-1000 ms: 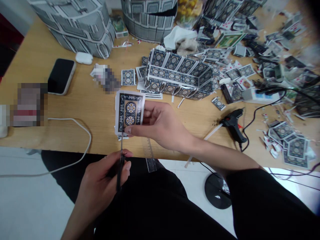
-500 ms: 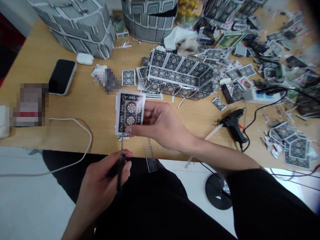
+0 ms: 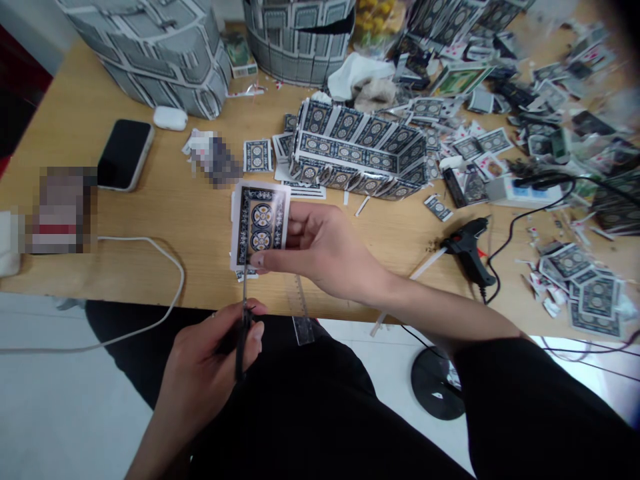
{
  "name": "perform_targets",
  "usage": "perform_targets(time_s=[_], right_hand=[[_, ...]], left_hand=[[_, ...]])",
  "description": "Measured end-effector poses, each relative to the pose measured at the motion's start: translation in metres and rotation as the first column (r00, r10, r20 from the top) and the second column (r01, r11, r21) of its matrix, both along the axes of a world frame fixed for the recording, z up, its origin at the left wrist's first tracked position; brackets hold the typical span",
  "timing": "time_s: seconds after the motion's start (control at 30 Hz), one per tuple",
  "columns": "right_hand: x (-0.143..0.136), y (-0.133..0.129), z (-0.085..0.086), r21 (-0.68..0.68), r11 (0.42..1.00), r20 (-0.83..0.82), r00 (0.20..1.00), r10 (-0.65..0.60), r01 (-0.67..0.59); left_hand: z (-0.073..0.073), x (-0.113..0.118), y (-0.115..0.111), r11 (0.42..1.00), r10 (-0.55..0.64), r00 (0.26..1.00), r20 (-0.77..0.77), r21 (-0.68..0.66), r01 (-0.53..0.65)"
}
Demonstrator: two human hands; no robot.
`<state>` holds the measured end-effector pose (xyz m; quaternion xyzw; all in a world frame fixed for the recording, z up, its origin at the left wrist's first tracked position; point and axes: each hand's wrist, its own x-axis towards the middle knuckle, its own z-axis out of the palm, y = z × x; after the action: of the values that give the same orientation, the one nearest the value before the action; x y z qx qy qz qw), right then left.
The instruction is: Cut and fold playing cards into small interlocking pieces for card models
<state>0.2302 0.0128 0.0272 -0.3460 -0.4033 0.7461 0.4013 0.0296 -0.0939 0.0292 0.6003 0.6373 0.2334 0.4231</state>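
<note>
My left hand [image 3: 207, 353] is closed around the black handles of a pair of scissors [image 3: 241, 350], whose blades point up to the lower edge of a playing card. That playing card [image 3: 263, 217], dark blue patterned with a white border, is pinched in my right hand [image 3: 325, 253], thumb across its lower part. Part of the blades is hidden at the card. Beyond my right hand lies an open box made of joined cards [image 3: 350, 150]. A single card [image 3: 257, 155] rests left of the box. Under my right wrist a clear ruler [image 3: 301, 320] sticks out over the table edge.
A black glue gun [image 3: 467, 253] with a white glue stick and cord lies at the right. Loose cards [image 3: 595, 293] and scraps spread over the right side. On the left are a phone [image 3: 126, 155], an earbud case [image 3: 170, 118] and a white cable [image 3: 165, 250]. Large card-covered forms [image 3: 165, 60] stand behind.
Almost nothing differs. The card has tilted very slightly, with more glare on its upper right, while both hands stay in the same place.
</note>
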Motion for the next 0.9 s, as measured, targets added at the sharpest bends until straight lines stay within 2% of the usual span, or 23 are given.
perform_targets(time_s=[0.13, 0.27, 0.47, 0.7, 0.8, 0.9], right_hand=[[0.0, -0.001, 0.001, 0.002, 1.0, 0.001, 1.0, 0.019, -0.019], [0.001, -0.002, 0.003, -0.002, 1.0, -0.013, 1.0, 0.019, -0.019], [0.001, 0.0, 0.002, -0.02, 1.0, 0.017, 1.0, 0.003, -0.003], [0.0, 0.001, 0.002, -0.049, 0.999, -0.018, 1.0, 0.001, -0.002], [0.0, 0.001, 0.0, -0.041, 0.999, -0.03, 1.0, -0.008, 0.007], [0.0, 0.001, 0.0, -0.035, 0.999, -0.035, 0.999, -0.004, 0.002]], left_hand=[[0.006, 0.007, -0.001, 0.997, 0.077, 0.997, -0.023, 0.019, -0.076], [0.006, 0.005, 0.0, 0.996, 0.083, 0.995, -0.059, 0.027, -0.082], [-0.009, -0.013, 0.014, 0.999, 0.02, 0.998, -0.067, 0.041, -0.017], [-0.025, -0.031, 0.043, 0.994, 0.109, 0.976, -0.19, 0.043, -0.103], [-0.024, -0.034, 0.048, 0.998, 0.066, 0.966, -0.248, 0.003, -0.067], [-0.017, -0.032, 0.043, 0.999, 0.045, 0.967, -0.25, 0.029, -0.039]])
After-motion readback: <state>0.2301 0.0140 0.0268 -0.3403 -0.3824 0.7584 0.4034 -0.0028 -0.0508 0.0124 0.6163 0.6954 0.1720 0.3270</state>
